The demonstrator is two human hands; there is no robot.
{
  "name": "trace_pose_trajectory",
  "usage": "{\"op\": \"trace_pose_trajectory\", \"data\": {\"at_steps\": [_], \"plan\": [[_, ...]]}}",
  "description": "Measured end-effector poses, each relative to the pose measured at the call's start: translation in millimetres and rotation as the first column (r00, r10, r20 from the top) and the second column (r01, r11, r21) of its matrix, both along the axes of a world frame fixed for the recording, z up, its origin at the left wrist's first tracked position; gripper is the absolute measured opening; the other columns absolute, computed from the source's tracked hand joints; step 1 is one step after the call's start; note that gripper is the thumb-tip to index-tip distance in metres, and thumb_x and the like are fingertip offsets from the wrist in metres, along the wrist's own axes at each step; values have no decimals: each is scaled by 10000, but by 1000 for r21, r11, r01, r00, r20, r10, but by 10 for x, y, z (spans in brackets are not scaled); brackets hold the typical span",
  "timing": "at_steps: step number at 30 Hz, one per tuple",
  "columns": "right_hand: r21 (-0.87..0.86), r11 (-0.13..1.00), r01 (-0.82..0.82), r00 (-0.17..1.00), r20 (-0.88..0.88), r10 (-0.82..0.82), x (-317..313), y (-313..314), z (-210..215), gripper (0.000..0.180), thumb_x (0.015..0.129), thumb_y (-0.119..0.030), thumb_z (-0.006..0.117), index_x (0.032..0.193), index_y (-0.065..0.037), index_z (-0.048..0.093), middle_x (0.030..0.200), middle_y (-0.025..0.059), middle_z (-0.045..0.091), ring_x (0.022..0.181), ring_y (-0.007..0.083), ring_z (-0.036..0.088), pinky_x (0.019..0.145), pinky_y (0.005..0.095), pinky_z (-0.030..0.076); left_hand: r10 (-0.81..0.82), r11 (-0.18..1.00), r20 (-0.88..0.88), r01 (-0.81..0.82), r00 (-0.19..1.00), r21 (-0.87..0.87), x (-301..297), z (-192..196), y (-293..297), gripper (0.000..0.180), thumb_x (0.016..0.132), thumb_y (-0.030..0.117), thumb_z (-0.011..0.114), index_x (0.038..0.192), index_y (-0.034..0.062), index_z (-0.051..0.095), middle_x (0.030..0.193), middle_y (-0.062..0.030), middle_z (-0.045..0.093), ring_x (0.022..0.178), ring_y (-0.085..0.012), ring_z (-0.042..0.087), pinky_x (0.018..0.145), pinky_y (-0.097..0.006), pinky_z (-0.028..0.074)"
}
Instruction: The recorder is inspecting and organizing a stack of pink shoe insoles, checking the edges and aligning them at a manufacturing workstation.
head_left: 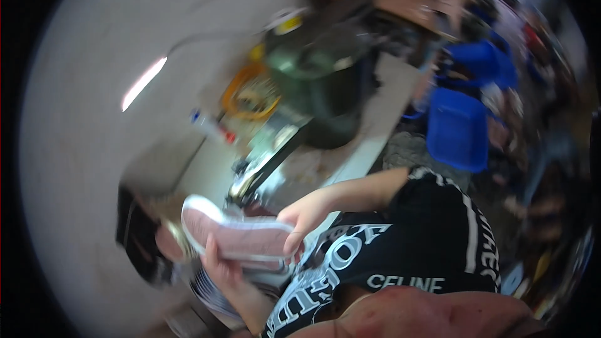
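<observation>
In front of my body both hands hold a pink shoe sole (241, 233) with a white rim, tilted across the view. My left hand (222, 273) grips its lower side, fingers reaching over the edge near the middle. My right hand (305, 220) is closed round its right end, thumb on the pink face. Part of another pale piece shows beneath the sole, too blurred to name.
A pale workbench (369, 141) carries a large dark green rounded body (319, 81), blurred. Near it are an orange ring-shaped tray (250, 112) and a small red-and-blue-ended bottle (213, 127). A lit lamp (144, 83) hangs by the wall. Blue baskets (458, 130) stand at right.
</observation>
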State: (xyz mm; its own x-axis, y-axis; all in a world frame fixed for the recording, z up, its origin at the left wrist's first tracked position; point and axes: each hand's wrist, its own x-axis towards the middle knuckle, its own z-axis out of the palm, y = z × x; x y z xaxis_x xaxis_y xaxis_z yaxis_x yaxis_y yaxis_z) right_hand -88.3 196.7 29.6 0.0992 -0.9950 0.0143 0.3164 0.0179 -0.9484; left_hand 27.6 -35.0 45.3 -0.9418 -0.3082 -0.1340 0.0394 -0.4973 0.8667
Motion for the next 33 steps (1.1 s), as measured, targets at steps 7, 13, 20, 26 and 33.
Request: {"op": "trace_pose_trajectory", "data": {"at_steps": [7, 13, 20, 26, 33], "plan": [[-214, 966, 145, 972, 213, -98, -48, -126, 502, 449, 991, -347, 424, 1337, -61, 417, 1077, 183, 619, 970, 237, 624, 841, 361, 517, -214, 977, -132, 214, 968, -19, 63, 228, -222, 488, 896, 195, 538, 1291, -61, 410, 1171, -179, 562, 1059, -270, 575, 900, -406, 490], [-161, 949, 270, 909, 367, -196, -9, -529, 357, 249, 896, -303, 629, 900, -81, 517, 713, 27, 606, 615, 114, 631, 578, 219, 522, -356, 934, 51, 354, 933, 49, -172, 428, -101, 591, 866, 220, 570, 1303, -103, 336, 1205, -264, 512, 965, -321, 604, 866, -407, 509], [-196, 965, 174, 969, 207, -133, -440, -620, 137, 349, 866, -325, 659, 843, 11, 569, 722, 106, 640, 636, 151, 660, 573, 263, 555, -666, 743, -72, 652, 742, -151, -520, 668, 188, 613, 787, 179, 621, 1225, -167, 368, 1067, -242, 576, 835, -337, 635, 785, -426, 536], [16, 949, 314, 924, -234, -302, -442, -396, 926, 284, 848, -271, 656, 872, 12, 660, 763, 91, 655, 699, 154, 652, 632, 278, 558, -297, 905, -93, 249, 950, -345, -399, 632, -2, 503, 770, 92, 704, 1178, -99, 480, 1052, -132, 615, 949, -205, 606, 857, -314, 469], [117, 747, 655, 722, -391, -571, -389, -435, 634, 327, 860, -313, 643, 919, 4, 693, 811, 24, 667, 720, 65, 573, 619, 242, 485, -162, 898, -21, 139, 987, -418, -553, 355, 72, 316, 815, 56, 660, 1090, -79, 583, 998, -85, 646, 888, -157, 622, 813, -273, 483]]}}
